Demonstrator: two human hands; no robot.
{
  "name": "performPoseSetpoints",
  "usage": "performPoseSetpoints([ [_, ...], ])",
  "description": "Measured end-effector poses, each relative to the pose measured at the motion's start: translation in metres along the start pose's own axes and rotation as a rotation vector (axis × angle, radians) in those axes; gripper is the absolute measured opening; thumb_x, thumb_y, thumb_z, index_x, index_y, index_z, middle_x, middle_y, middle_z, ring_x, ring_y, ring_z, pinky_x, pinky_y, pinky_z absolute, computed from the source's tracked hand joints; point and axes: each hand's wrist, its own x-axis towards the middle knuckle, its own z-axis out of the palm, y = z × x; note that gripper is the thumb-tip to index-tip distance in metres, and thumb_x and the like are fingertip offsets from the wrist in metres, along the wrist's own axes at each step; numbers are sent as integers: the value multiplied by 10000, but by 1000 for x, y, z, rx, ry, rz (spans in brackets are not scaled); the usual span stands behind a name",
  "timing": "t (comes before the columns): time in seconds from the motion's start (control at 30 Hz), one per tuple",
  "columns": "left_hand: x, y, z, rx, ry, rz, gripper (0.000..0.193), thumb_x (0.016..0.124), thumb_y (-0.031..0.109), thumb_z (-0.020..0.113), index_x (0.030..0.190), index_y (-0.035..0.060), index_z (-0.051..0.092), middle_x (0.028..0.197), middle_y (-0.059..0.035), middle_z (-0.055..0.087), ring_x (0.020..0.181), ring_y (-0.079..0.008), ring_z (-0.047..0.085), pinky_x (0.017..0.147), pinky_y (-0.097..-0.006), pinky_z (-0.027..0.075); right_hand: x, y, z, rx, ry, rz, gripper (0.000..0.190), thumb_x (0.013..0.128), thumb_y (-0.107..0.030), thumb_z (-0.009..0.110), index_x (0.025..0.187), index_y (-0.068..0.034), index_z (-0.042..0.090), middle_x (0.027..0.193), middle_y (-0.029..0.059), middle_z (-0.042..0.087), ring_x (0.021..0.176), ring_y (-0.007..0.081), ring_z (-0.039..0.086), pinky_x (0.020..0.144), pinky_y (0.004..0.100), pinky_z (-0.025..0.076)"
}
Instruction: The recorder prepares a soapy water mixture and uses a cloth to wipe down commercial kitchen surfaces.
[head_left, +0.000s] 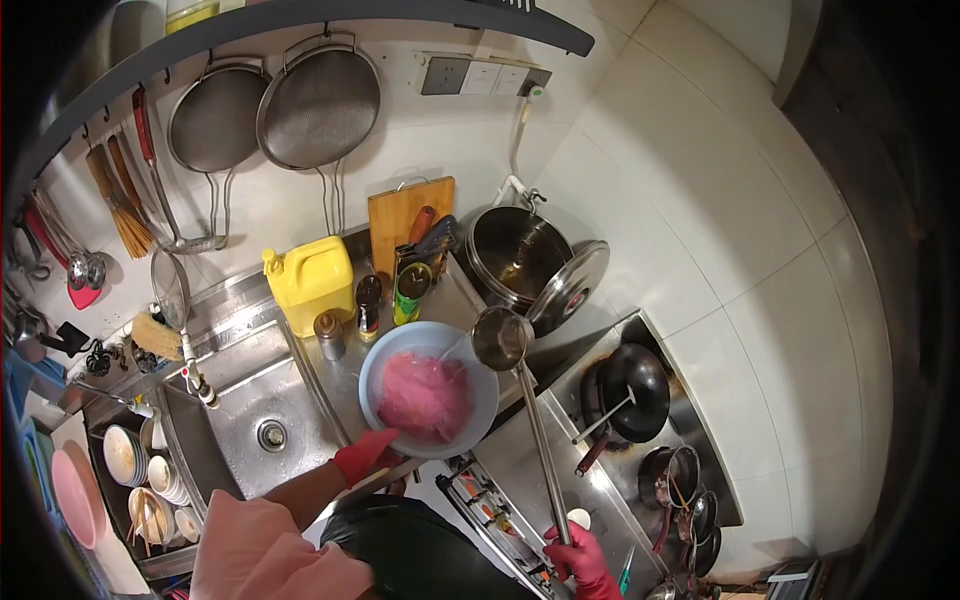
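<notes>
My left hand (367, 455), in a red rubber glove, grips the near left rim of a light blue basin (370, 373). Inside the basin lies a pink mass (424, 397) in liquid; its exact kind is unclear. With my right hand (579, 559), also gloved, I hold the end of a long metal ladle handle (541, 450). The ladle's bowl (501, 339) is over the basin's right rim, tipped to the left, and a thin stream of clear liquid runs from it into the basin. The basin rests on the steel counter (341, 379).
A steel sink (251, 397) and stacked bowls (124, 457) are to the left. Behind the basin stand a yellow jug (311, 281), bottles (368, 304) and a knife rack (420, 251). A large pot (517, 255) with a tilted lid (574, 289) and woks (637, 394) stand right.
</notes>
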Motion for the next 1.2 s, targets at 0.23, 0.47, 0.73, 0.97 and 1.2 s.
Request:
performPoseSetpoints([
  [0.23, -5, 2, 5, -57, 1, 20, 437, 909, 355, 560, 1129, -20, 600, 992, -145, 665, 827, -233, 656, 743, -335, 544, 0, 1, 3, -159, 179, 25, 260, 753, -1, 688, 981, -53, 576, 544, 7, 510, 396, 104, 482, 371, 266, 356],
  [0.47, 6, -2, 4, -127, 15, 5, 407, 892, 306, 592, 1129, -24, 594, 990, -141, 661, 823, -250, 656, 742, -351, 547, 29, 29, -23, -732, 332, -220, 205, 788, -103, 702, 961, -49, 606, 632, 3, 578, 435, 100, 510, 425, 249, 395],
  [0.73, 26, -18, 8, -246, 147, 79, 396, 876, 233, 610, 1124, -74, 581, 983, -231, 657, 821, -358, 675, 734, -452, 580, 115, 12, 0, 25, 37, -163, 208, 803, -88, 639, 974, 23, 597, 573, 31, 526, 396, 122, 465, 379, 249, 322],
  [0.97, 39, -28, 8, -523, 200, 24, 392, 842, 69, 588, 1185, -92, 491, 1110, -254, 585, 946, -416, 629, 791, -535, 564, 283, -22, 43, 58, 206, -320, 325, 813, -156, 665, 1054, 25, 544, 586, 41, 509, 408, 126, 481, 374, 269, 381],
  [1.2, 33, -24, 13, -370, 233, 80, 392, 792, 21, 606, 1157, -70, 493, 1053, -231, 598, 904, -382, 641, 770, -498, 571, 388, 20, 24, -583, 596, -375, 432, 782, -260, 661, 1131, -38, 538, 836, 170, 664, 781, 356, 656, 696, 431, 510],
])
